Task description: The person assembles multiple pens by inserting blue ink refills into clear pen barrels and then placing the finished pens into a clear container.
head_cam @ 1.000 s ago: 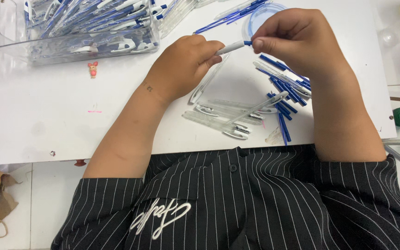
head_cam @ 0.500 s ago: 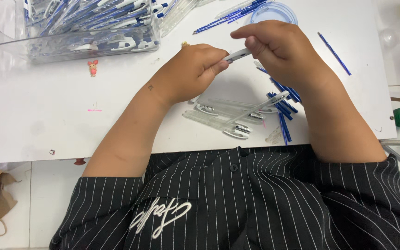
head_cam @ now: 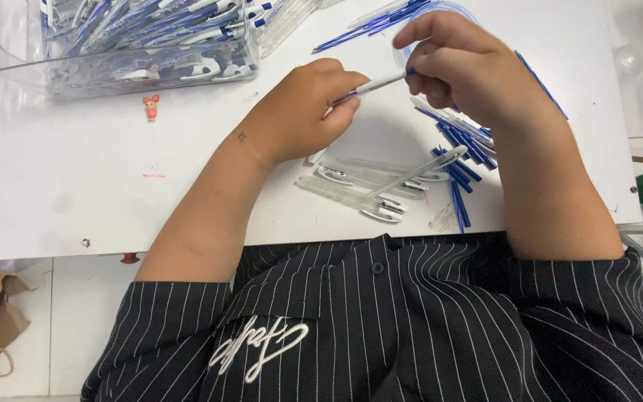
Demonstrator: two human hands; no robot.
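From the head camera, looking straight down: the pen barrel (head_cam: 381,80) is held up off the white counter (head_cam: 76,179), strung between both hands. Its long axis runs on a slant, the low end toward the person's left and the high end toward the right. The left hand (head_cam: 303,112) has its fingers pressed together on the low end, thumb and forefinger pinching the pale barrel where a short dark tip seems to poke out. The right hand (head_cam: 463,67) meets the high end, its fingertips closed on a small blue piece (head_cam: 409,71) sitting right at the barrel's end; whether that piece is seated in the barrel or only touching it, I cannot tell. So the barrel lies between the two grips, pointing from one into the other, and both hands are equally on it.

Below the barrel, nearer the person's striped shirt (head_cam: 411,327), several clear pen barrels (head_cam: 366,186) lie on the counter, roughly side by side, one laid across the rest. Just right of them, under the right wrist, is a heap of blue refills (head_cam: 459,152). Well to the left of the barrel and further from the person stands a clear plastic bin (head_cam: 124,45) full of finished pens, with a tiny pink figurine (head_cam: 150,106) beside it.
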